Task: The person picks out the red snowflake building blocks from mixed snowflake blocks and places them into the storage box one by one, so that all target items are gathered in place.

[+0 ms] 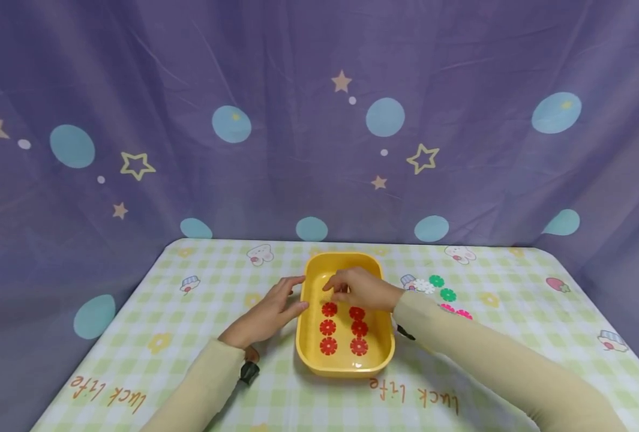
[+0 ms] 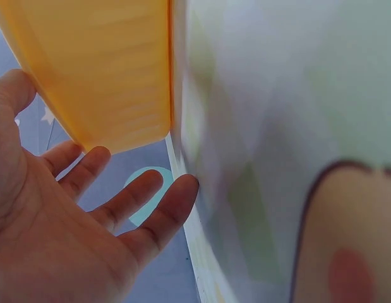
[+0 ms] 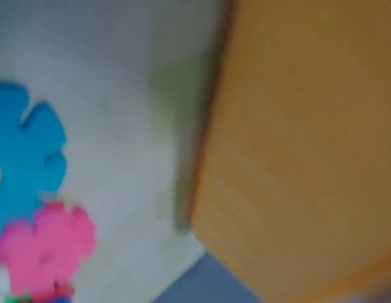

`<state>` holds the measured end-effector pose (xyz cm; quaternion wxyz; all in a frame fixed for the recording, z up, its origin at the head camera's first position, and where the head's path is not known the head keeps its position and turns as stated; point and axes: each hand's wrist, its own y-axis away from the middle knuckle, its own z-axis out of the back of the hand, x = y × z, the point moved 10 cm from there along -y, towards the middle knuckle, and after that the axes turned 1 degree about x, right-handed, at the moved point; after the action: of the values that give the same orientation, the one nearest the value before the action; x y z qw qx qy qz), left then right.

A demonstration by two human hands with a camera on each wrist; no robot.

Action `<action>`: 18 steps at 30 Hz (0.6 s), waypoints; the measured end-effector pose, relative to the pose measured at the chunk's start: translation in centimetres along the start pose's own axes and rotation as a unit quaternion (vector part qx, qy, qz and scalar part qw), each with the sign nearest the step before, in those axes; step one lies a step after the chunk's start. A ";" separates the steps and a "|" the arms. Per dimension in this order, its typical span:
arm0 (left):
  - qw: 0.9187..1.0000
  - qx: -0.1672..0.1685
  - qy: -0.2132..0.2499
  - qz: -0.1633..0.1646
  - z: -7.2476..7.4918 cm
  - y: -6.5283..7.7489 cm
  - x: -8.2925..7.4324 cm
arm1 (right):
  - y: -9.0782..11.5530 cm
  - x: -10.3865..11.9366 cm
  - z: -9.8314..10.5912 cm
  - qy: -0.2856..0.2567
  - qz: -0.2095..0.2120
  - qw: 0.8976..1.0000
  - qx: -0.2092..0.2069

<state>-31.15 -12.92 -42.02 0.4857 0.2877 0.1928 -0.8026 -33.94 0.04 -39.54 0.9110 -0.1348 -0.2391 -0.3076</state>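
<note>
A yellow plastic tray point(image 1: 346, 368) stands on the table, holding red notched flower-shaped discs point(image 1: 327, 327) in two columns. My right hand point(image 1: 359, 287) reaches into it above the left column, thumb and index finger bent and slightly apart. A faint yellowish shape, perhaps another disc, shows beneath those fingertips; its outline is hard to make out. Beside the tray's left wall is my left hand point(image 1: 265, 315), fingers spread and loosely extended. In the left wrist view, the left hand point(image 2: 75, 208) has its thumb at the tray's rim point(image 2: 53, 104). The right wrist view leaves the right hand out.
Right of the tray lie white discs point(image 1: 424, 286), green discs point(image 1: 447, 294) and pink discs point(image 1: 464, 314), partly behind the right sleeve. A blue disc point(image 3: 24, 151) shows beside a pink one point(image 3: 48, 246). A checked cloth point(image 1: 211, 312) covers the table; a purple curtain point(image 1: 297, 180) hangs behind.
</note>
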 end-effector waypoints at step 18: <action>1.000 0.002 0.000 -0.012 -0.1 0.0 -0.3 | 11.7 -9.4 8.1 0.013 -0.182 0.983 -0.028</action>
<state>-31.03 -12.69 -41.88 0.4755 0.2862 0.1949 -0.8087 -36.04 16.96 -38.66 0.8388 -0.1110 -0.2389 -0.4766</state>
